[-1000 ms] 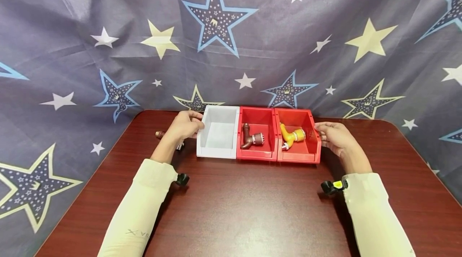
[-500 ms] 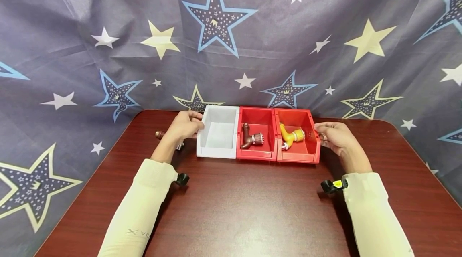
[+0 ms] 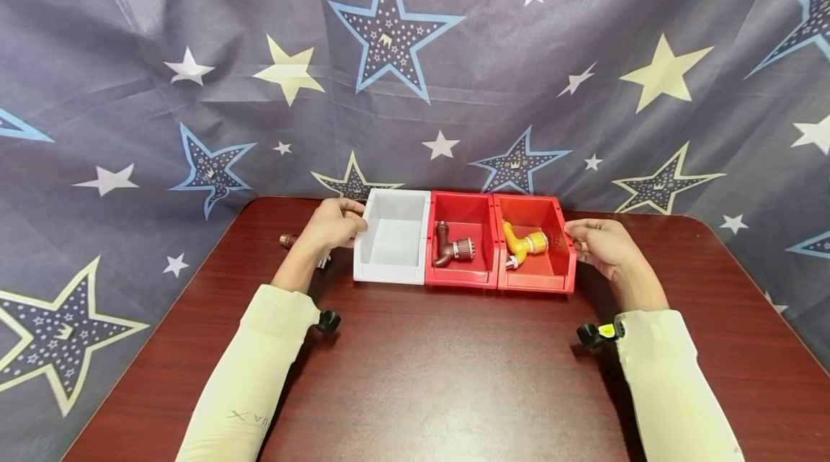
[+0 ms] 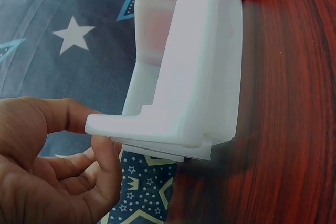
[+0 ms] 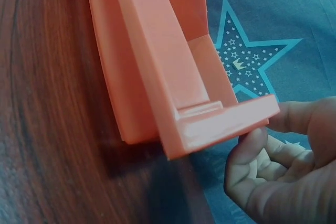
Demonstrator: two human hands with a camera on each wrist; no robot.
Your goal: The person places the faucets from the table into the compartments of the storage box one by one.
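Three open-front bins stand side by side at the back of the table: a white bin (image 3: 392, 273), a red bin (image 3: 462, 277) in the middle and an orange-red bin (image 3: 535, 283) on the right. My left hand (image 3: 332, 225) pinches the side rim of the white bin (image 4: 184, 72) between thumb and finger. On the other end, my right hand (image 3: 606, 249) pinches the side rim of the orange-red bin (image 5: 163, 66). A brown plastic tap (image 3: 444, 253) lies in the middle bin, a yellow tap (image 3: 521, 246) in the right one. The white bin holds nothing.
A brown, tap-like piece (image 3: 287, 241) lies on the dark red wooden table (image 3: 447, 375), mostly hidden behind my left wrist. A star-patterned cloth (image 3: 480, 87) hangs right behind the table's back edge.
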